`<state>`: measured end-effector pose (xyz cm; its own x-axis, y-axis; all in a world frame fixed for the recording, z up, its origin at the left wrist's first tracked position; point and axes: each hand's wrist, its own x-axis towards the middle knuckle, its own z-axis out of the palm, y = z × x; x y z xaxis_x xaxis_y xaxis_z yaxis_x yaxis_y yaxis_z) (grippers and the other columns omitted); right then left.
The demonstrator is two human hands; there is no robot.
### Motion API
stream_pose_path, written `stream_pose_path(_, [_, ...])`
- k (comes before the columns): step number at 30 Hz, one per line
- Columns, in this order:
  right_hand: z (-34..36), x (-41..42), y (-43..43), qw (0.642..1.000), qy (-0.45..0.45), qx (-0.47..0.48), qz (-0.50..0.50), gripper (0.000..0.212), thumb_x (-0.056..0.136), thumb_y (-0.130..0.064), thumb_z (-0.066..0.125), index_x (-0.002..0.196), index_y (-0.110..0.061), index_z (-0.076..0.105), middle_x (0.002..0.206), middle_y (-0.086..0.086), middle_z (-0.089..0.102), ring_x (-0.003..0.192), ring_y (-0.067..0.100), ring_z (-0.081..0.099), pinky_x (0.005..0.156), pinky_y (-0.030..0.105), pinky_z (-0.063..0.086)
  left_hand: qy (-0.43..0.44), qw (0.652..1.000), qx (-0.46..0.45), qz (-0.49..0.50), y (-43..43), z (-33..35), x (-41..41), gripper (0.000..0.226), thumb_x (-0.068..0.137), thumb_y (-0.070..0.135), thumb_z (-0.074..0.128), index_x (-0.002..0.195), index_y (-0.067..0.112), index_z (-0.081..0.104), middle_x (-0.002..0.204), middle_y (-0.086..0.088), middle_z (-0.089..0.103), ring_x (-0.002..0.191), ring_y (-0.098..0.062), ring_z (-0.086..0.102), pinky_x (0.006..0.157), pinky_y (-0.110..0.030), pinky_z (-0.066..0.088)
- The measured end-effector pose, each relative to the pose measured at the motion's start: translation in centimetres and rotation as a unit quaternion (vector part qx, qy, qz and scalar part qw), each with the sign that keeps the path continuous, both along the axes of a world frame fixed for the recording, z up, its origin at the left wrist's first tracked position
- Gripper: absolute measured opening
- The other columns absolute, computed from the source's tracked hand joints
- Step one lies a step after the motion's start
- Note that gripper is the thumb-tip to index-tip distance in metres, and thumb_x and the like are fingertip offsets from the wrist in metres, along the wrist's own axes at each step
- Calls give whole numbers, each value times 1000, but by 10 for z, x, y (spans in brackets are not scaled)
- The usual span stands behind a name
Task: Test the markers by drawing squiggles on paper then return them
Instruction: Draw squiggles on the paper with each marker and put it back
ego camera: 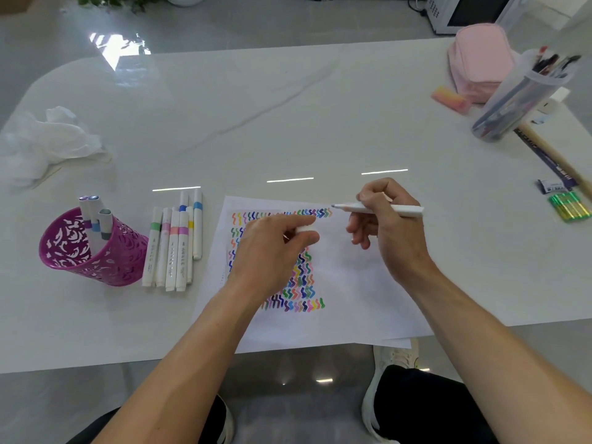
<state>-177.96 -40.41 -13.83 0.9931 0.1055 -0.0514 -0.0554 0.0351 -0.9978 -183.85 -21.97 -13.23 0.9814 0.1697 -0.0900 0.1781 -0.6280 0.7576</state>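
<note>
Marker (pixel 408 210) is uncapped, over the far edge of the paper (pixel 352 283) by the bench (pixel 288 123) front edge. Right hand (pixel 384 225) fingers (pixel 358 233) hold its barrel; the left hand (pixel 269 248) pinches the cap (pixel 306 228). It seems light, stiff and smooth, best held mid-barrel

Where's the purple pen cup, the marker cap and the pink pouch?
purple pen cup (pixel 123 257), head view, side wall.
marker cap (pixel 305 228), head view, white end showing.
pink pouch (pixel 480 56), head view, top face.
</note>
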Motion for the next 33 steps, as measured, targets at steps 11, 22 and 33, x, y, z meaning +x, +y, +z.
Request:
stream_pose_path(11, [7,-4,3,997,16,-21,79,11,70,-34,69,69,-27,60,60,5,64,50,21,52,45,26,38,31,988,-150,8,-2,4,3,5,100,28,60,101,31,65,93,20,77,94,3,70,93,-38,56])
stream_pose_path(22, [1,-4,0,992,2,-48,114,12,85,-24,70,74,-28,67,63,7,68,51,20,58,46,26,43,37,997,-70,-27,-2,4,3,13,98,29,64,108,34,71,96,16,74,92,-3,68,85,-31,56])
stream_pose_path(33, [-2,-3,3,992,33,36,120,15,97,-13,72,85,-5,67,76,22,74,57,30,69,51,31,54,0,995,-102,-13,2,6,0,16,98,28,64,101,36,77,77,15,73,71,-8,68,69,-21,55])
